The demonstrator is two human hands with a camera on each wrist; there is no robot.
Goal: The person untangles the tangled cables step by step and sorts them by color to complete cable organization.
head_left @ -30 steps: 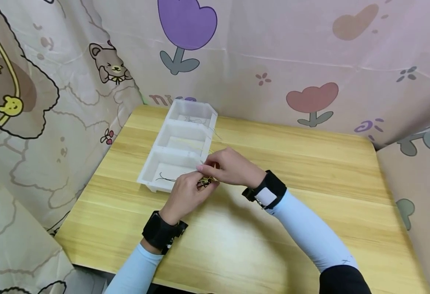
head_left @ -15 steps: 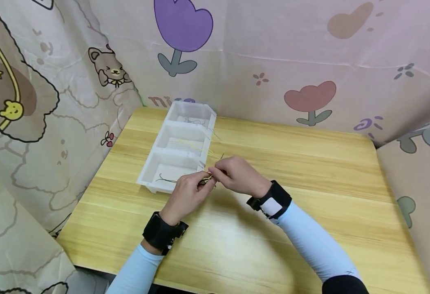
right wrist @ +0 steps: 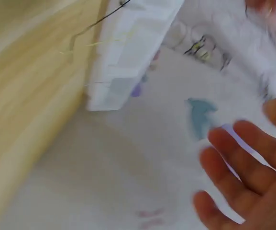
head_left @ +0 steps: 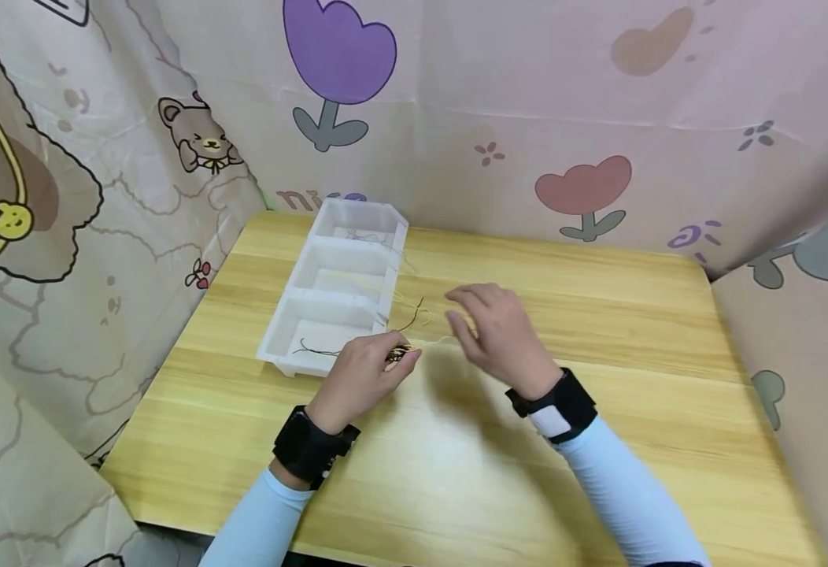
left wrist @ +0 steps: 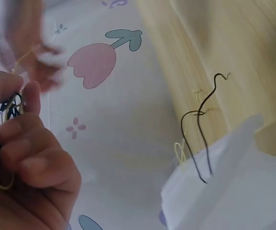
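Observation:
My left hand (head_left: 360,374) holds a tangled bundle of thin black and yellow wires (head_left: 398,353) between thumb and curled fingers. Close up in the left wrist view, loops of the wire bundle (left wrist: 14,108) stick out of the grip. A yellow strand (head_left: 437,342) stretches from it towards my right hand (head_left: 502,342). That hand is raised over the table, thumb and fingers apart; the right wrist view shows nothing between the spread fingers (right wrist: 233,179). Beside the left hand stands a white three-compartment tray (head_left: 339,294). Black wires (head_left: 315,350) lie in its near compartment.
A black wire (head_left: 414,315) pokes out over the tray's right side. Yellow wires (head_left: 346,277) lie in the middle compartment, pale grey ones (head_left: 366,236) in the far one. Patterned curtains (head_left: 456,94) hang behind and beside the wooden table (head_left: 641,331).
My right hand has come away from the left, moving right, and its fingers have spread. A black wire now shows beyond the tray's right edge. The left hand stays on the bundle.

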